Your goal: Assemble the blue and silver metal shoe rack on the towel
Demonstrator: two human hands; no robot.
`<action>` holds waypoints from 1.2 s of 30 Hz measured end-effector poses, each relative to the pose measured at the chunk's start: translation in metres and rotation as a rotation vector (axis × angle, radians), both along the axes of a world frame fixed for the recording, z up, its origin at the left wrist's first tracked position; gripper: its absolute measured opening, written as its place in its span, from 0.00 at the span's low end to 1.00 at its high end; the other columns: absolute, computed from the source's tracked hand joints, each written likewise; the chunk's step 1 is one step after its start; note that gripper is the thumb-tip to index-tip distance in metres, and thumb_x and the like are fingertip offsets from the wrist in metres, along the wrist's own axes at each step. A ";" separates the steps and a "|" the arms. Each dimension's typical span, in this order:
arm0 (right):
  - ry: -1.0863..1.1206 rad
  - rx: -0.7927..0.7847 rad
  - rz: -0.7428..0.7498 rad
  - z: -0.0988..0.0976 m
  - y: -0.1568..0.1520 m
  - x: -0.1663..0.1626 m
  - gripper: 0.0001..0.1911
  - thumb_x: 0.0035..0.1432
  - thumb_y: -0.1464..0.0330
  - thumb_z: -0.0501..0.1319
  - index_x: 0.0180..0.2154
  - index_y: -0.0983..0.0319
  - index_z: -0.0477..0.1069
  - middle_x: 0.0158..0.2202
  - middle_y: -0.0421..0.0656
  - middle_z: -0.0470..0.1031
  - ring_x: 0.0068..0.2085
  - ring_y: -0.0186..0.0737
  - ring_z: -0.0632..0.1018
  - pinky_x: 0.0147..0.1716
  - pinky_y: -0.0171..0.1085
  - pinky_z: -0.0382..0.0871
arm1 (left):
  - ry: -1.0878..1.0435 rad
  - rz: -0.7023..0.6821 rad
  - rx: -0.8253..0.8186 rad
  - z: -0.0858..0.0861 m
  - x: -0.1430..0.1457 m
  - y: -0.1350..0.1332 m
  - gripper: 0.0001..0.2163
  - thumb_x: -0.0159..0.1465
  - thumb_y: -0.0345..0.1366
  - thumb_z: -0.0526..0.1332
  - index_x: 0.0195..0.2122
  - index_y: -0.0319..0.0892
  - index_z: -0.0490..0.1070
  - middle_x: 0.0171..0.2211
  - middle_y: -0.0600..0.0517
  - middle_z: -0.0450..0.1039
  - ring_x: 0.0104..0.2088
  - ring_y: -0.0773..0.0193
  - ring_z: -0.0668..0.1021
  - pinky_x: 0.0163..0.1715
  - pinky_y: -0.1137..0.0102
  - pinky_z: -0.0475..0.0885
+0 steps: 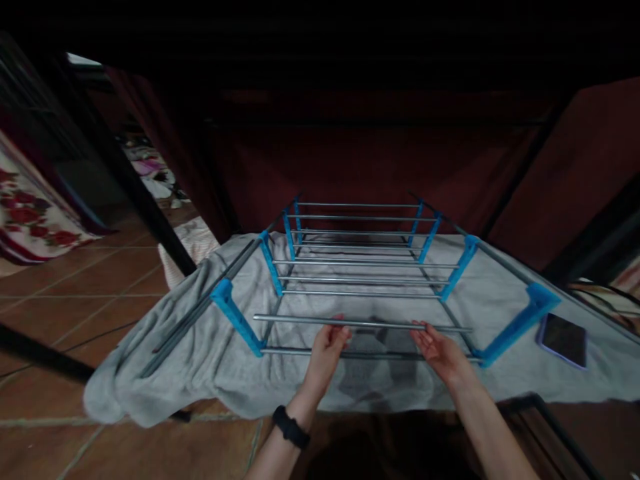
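Note:
A loose metal tube [380,325] lies level across the near end of a rack frame of metal tubes and blue plastic brackets [239,319]. Its left end is free, short of the near left bracket. My left hand [327,343] pinches the tube left of its middle, thumb and fingers closed around it. Farther right, my right hand [439,350] holds the same tube from below with its fingertips. Beneath it, another tube [293,351] joins the bottoms of the two near brackets. The near right bracket [520,327] leans outward.
The frame rests on a grey blanket [190,333]. Loose tubes [195,320] lie along the blanket's left side. A phone [563,340] sits at the right. Dark posts [135,193] stand at the left, above a tiled floor [125,280].

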State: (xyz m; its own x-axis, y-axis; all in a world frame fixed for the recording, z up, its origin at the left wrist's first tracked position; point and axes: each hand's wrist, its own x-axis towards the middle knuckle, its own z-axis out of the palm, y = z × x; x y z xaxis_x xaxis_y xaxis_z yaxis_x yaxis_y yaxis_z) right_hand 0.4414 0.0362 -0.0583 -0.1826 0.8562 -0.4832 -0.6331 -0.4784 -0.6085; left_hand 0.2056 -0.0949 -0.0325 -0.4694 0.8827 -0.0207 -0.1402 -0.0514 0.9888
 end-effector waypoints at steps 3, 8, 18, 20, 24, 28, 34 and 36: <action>-0.009 -0.016 0.009 -0.001 0.003 0.000 0.07 0.60 0.78 0.54 0.35 0.66 0.70 0.37 0.47 0.77 0.39 0.36 0.80 0.41 0.36 0.78 | -0.213 0.048 0.049 0.006 0.000 0.001 0.23 0.54 0.46 0.69 0.48 0.40 0.72 0.34 0.49 0.76 0.38 0.60 0.79 0.36 0.68 0.73; -0.025 -0.029 -0.004 -0.003 0.009 0.002 0.09 0.60 0.79 0.54 0.36 0.65 0.70 0.38 0.46 0.76 0.40 0.36 0.80 0.41 0.36 0.79 | -0.386 0.105 0.094 0.007 -0.008 0.003 0.18 0.53 0.44 0.70 0.41 0.39 0.74 0.34 0.49 0.75 0.37 0.61 0.80 0.36 0.68 0.73; -0.088 -0.038 0.029 -0.003 0.012 -0.001 0.10 0.58 0.81 0.54 0.36 0.64 0.71 0.40 0.48 0.77 0.40 0.38 0.80 0.40 0.36 0.79 | -0.371 0.166 0.133 0.012 -0.016 0.012 0.19 0.53 0.44 0.70 0.41 0.38 0.73 0.35 0.49 0.74 0.37 0.60 0.80 0.35 0.68 0.72; -0.095 -0.043 0.037 -0.002 0.013 0.000 0.11 0.57 0.81 0.53 0.37 0.64 0.71 0.39 0.48 0.77 0.40 0.38 0.81 0.39 0.36 0.79 | -0.358 0.164 0.142 0.014 -0.014 0.013 0.19 0.53 0.45 0.70 0.41 0.38 0.73 0.35 0.49 0.74 0.36 0.60 0.80 0.35 0.68 0.73; -0.097 -0.038 0.070 -0.002 0.014 0.001 0.11 0.57 0.81 0.53 0.36 0.64 0.71 0.39 0.48 0.77 0.40 0.39 0.81 0.39 0.36 0.79 | -0.342 0.156 0.155 0.017 -0.013 0.014 0.19 0.54 0.45 0.69 0.41 0.39 0.72 0.35 0.50 0.74 0.37 0.59 0.80 0.36 0.67 0.73; -0.084 -0.036 0.108 -0.004 0.012 0.000 0.10 0.58 0.79 0.55 0.36 0.63 0.71 0.40 0.48 0.77 0.41 0.40 0.81 0.40 0.37 0.79 | -0.327 0.133 0.175 0.022 -0.011 0.013 0.18 0.55 0.45 0.68 0.42 0.40 0.72 0.35 0.50 0.74 0.38 0.59 0.79 0.38 0.66 0.74; -0.069 -0.047 0.147 -0.006 0.008 -0.006 0.06 0.59 0.75 0.57 0.35 0.60 0.71 0.41 0.47 0.77 0.44 0.40 0.80 0.42 0.37 0.78 | -0.292 0.104 0.198 0.035 -0.004 0.012 0.17 0.55 0.44 0.68 0.41 0.40 0.72 0.35 0.50 0.73 0.38 0.61 0.78 0.38 0.66 0.74; -0.069 -0.046 0.168 -0.006 0.007 -0.008 0.06 0.60 0.74 0.57 0.36 0.60 0.72 0.41 0.46 0.77 0.44 0.39 0.80 0.43 0.37 0.78 | -0.273 0.090 0.202 0.037 -0.001 0.011 0.17 0.56 0.44 0.68 0.42 0.40 0.72 0.35 0.50 0.73 0.38 0.61 0.78 0.39 0.66 0.74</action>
